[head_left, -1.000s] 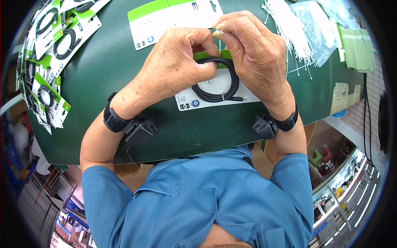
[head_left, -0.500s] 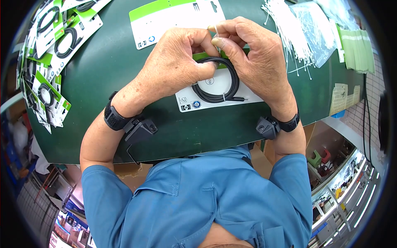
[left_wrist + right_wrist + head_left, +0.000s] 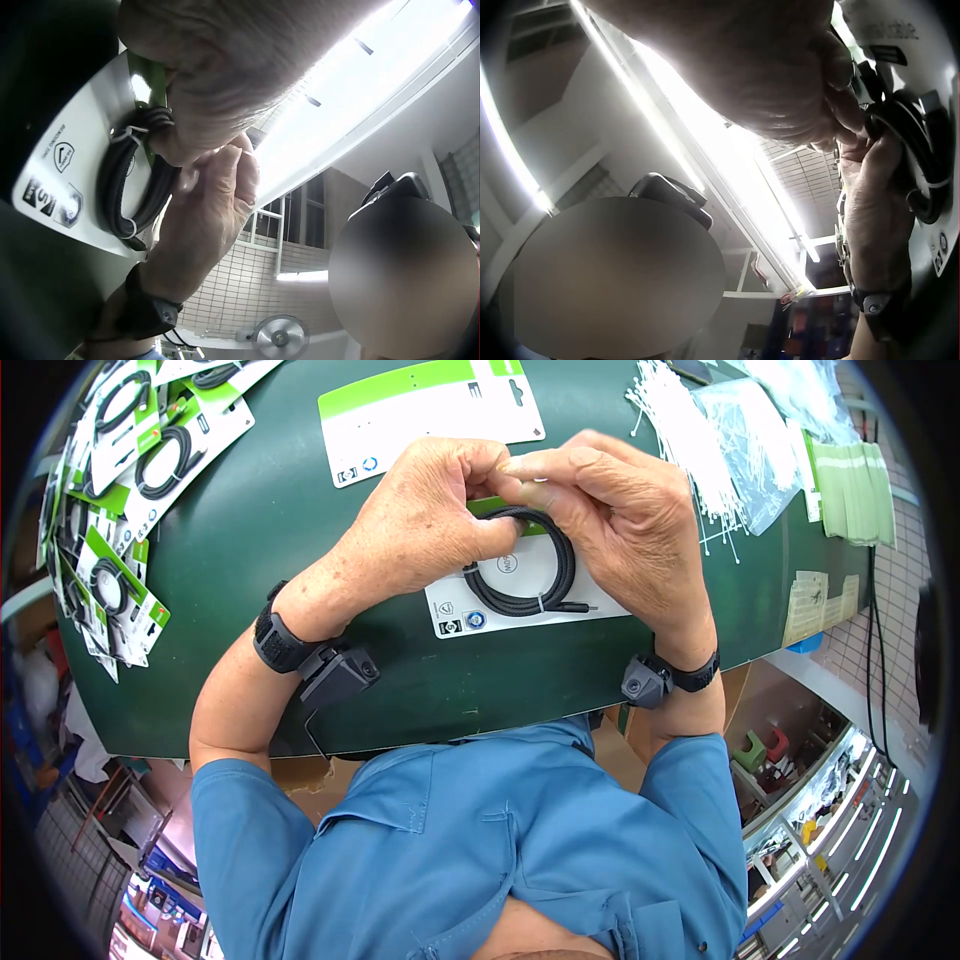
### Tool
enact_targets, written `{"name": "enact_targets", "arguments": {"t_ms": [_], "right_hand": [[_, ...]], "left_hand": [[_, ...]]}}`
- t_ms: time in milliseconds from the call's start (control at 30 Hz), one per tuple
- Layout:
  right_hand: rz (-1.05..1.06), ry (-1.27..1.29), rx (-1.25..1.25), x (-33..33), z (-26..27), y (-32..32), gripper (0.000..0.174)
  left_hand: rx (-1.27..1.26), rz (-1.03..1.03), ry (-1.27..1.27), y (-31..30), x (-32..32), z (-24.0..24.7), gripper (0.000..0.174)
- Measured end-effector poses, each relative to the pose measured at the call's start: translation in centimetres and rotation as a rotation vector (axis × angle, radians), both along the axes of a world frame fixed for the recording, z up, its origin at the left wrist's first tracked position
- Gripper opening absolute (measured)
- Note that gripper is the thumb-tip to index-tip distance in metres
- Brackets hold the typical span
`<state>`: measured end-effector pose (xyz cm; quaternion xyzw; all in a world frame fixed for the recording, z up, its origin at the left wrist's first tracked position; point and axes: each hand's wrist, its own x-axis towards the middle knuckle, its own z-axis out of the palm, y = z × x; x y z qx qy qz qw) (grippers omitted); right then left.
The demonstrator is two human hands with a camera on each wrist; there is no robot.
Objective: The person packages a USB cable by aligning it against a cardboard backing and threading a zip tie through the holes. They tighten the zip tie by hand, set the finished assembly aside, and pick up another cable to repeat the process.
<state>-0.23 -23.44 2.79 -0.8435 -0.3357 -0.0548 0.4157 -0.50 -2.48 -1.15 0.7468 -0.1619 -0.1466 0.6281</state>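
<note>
A black coiled cable (image 3: 566, 565) lies against a white and green packaging card (image 3: 446, 592), with white ties around the coil. My left hand (image 3: 415, 515) grips the top of the coil, its thumb inside the loop and its index finger curled over the card's green upper edge. Right beside those fingertips, my right hand (image 3: 635, 525) pinches a thin white cable tie, mostly hidden by the fingers. In the left wrist view, the cable (image 3: 116, 180) hangs on the card's face below the left hand. The right wrist view shows both hands' fingertips meeting at the coil (image 3: 911, 139).
Another white and green card (image 3: 430, 425) lies flat behind the hands on the green table (image 3: 240, 550). Carded cables (image 3: 125, 590) pile up at the left. At the right are loose white cable ties (image 3: 690, 440), plastic bags (image 3: 755, 440) and a pale green stack (image 3: 850, 490).
My right hand's fingertips opened a little around the white tie, then came down and closed beside the left fingertips. My left hand keeps its grip on the coil and card.
</note>
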Motion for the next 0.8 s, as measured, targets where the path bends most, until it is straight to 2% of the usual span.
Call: {"name": "enact_targets", "arguments": {"t_ms": [100,233,367,467,633,733,800], "right_hand": [[0.012,0.307,0.141,-0.7,0.6,-0.2,0.021],[0.116,0.400,0.120,-0.6,1.3,-1.0,0.021],[0.157,0.302,0.075,-0.5,1.2,-1.5,0.020],[0.129,0.273,0.075,-0.6,1.0,-1.5,0.021],[0.037,0.223,0.101,-1.0,1.4,-0.8,0.024],[0.003,0.108,0.128,-1.6,1.6,-0.4,0.025],[-0.010,0.050,0.139,-1.7,1.4,-0.4,0.026]], "left_hand": [[0.069,-0.037,0.069,0.4,0.2,0.4,0.011],[0.032,-0.029,0.107,0.5,0.0,0.0,0.013],[-0.059,-0.006,0.060,0.0,-0.2,-0.2,0.014],[-0.159,0.046,0.124,-0.4,-0.4,0.4,0.019],[-0.068,-0.017,0.063,0.2,0.0,0.8,0.028],[-0.095,-0.080,0.191,0.6,0.1,2.1,0.036],[-0.112,-0.068,0.165,0.8,0.1,2.3,0.035]]}}
